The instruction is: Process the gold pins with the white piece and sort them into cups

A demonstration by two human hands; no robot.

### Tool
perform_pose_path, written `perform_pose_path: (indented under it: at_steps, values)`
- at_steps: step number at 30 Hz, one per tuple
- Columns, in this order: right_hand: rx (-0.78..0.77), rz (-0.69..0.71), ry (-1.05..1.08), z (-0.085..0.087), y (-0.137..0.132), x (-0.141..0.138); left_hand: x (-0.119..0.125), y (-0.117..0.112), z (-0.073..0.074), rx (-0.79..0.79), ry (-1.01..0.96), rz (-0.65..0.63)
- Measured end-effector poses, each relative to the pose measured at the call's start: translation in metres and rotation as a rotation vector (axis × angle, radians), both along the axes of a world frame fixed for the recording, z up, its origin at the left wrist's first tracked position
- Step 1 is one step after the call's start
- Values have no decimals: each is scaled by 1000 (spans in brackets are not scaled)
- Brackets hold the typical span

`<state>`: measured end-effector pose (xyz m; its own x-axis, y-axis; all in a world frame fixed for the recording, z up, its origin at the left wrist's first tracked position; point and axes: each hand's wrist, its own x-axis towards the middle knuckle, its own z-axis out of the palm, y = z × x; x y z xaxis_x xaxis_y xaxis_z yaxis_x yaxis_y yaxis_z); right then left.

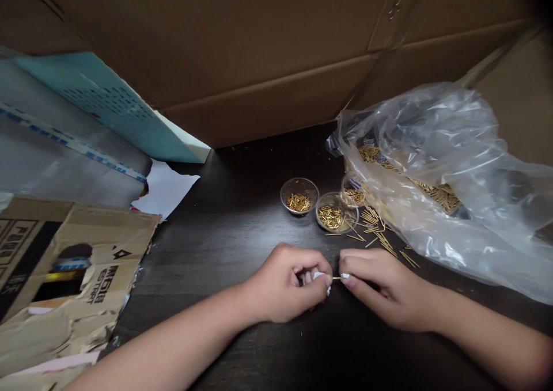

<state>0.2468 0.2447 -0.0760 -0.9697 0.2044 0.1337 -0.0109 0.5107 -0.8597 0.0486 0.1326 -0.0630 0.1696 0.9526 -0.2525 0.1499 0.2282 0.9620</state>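
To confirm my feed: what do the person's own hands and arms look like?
The left hand and right hand wear no gloves; no rings or watch show. The left forearm and right forearm are bare, no sleeves visible. White bits, possibly tape, show at some fingers.

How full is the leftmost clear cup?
Partly full: gold pieces lie low in the cup, leaving its upper wall bare.

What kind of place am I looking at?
Probably a makeshift bench for small handwork: the dark tabletop bears clear cups of tiny gold-coloured pieces, more show through a plastic bag, and cardboard stands behind like a screen.
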Motion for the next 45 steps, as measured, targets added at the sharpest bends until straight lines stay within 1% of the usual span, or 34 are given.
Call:
perform_pose_path:
  at_steps: [4,7,9,13,16,19,22,24,30,33,37,39,41,43,45]
  values:
    - [109,26,-46,-2,0,1,-1,-1,-2,209,140,-13]
    - [188,21,-56,-3,0,2,0,-3,-5,346,237,-21]
    - [209,14,-39,-3,0,2,0,-4,-7,455,321,-36]
    - [107,13,15,0,1,-1,-1,-5,-11,635,449,-60]
    - [58,9,38,1,1,-3,-1,-5,-11,708,482,-81]
    - [37,-2,49,1,1,-3,-1,-5,-10,742,498,-89]
    - [55,-3,38,0,-1,-2,-1,-5,-9,720,478,-82]
    - [80,-4,29,-1,-1,0,-1,-5,-8,655,438,-68]
    - [158,6,16,-6,-2,2,-3,-1,-1,302,193,-38]
    - [254,13,32,-6,-1,3,-3,-1,1,143,88,-42]
    - [438,16,64,-8,0,5,-2,-1,2,30,17,-35]
    - [505,31,70,-10,0,6,-3,0,2,7,19,-41]
    - [537,43,70,-11,-1,6,-3,0,1,29,47,-54]
    - [531,37,63,-11,-1,6,-3,0,1,113,107,-58]
    - [484,18,45,-11,-1,5,-3,-1,-1,241,181,-59]
